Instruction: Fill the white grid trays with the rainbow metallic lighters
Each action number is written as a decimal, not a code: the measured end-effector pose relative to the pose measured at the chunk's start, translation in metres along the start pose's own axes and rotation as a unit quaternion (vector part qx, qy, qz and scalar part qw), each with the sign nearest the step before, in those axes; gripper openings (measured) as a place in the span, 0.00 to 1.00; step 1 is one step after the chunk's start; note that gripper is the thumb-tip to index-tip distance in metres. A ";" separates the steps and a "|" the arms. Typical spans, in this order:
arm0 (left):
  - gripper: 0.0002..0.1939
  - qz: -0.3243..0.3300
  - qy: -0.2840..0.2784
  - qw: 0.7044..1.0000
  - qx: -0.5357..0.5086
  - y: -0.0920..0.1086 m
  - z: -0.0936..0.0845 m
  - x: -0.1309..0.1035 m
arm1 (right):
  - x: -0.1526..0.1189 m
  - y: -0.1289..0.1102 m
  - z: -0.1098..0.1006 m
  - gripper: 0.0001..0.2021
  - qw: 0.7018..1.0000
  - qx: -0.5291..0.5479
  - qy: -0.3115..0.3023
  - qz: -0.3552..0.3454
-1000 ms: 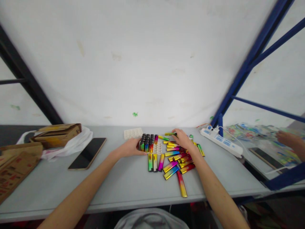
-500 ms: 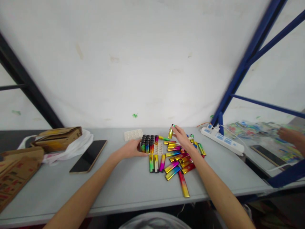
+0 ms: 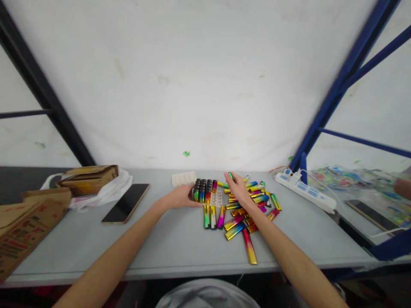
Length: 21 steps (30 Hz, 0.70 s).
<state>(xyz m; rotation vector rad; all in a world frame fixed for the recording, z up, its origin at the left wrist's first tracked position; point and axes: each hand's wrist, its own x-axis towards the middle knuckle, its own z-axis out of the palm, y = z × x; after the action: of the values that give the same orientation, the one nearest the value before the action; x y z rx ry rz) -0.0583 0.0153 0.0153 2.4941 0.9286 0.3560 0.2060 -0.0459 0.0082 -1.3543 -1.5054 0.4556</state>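
My left hand point(image 3: 180, 197) is wrapped round the left side of a white tray point(image 3: 217, 199) with small sockets. Upright in that tray stands a block of black-topped lighters point(image 3: 203, 186) with shiny rainbow bodies; bare sockets show at its right. Between the fingertips of my right hand point(image 3: 237, 188) is a lighter point(image 3: 230, 175), mostly hidden, held just right of the tray. Loose lighters point(image 3: 235, 231) in gold, pink, blue and red lie heaped under and beside my right hand. In front of the tray, a few lighters point(image 3: 213, 217) lie side by side.
A second white tray point(image 3: 184, 179) lies behind my left hand. To the left are a phone point(image 3: 126, 203), a white bag point(image 3: 111, 190) and cardboard boxes point(image 3: 35, 226). A power strip point(image 3: 305, 190) lies at right, by a blue frame point(image 3: 324, 102). Another person's hand point(image 3: 403, 188) shows at far right.
My right hand has turned and come slightly lower with the lighter, which now shows less between the fingers. My left hand keeps its hold on the tray. The whole view has shifted slightly.
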 end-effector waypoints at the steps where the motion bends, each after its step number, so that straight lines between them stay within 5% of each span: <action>1: 0.35 0.001 0.002 1.000 0.002 0.000 0.000 0.000 | -0.001 0.000 0.001 0.24 1.000 -0.004 0.018 0.007; 6: 0.36 -0.001 0.003 1.000 0.017 -0.003 0.002 0.002 | -0.003 -0.004 0.005 0.21 0.998 -0.019 0.045 0.040; 17: 0.34 -0.009 -0.007 1.000 0.015 0.004 -0.003 0.000 | -0.007 -0.011 0.007 0.20 0.998 -0.028 -0.026 -0.041; 21: 0.34 -0.005 -0.001 1.000 0.007 0.000 0.000 0.002 | -0.008 -0.016 0.004 0.22 0.996 -0.066 -0.002 -0.062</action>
<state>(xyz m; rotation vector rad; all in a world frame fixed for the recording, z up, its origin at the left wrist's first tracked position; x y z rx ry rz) -0.0571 0.0162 0.0157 2.5015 0.9468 0.3450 0.1935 -0.0561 0.0160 -1.3523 -1.6359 0.2849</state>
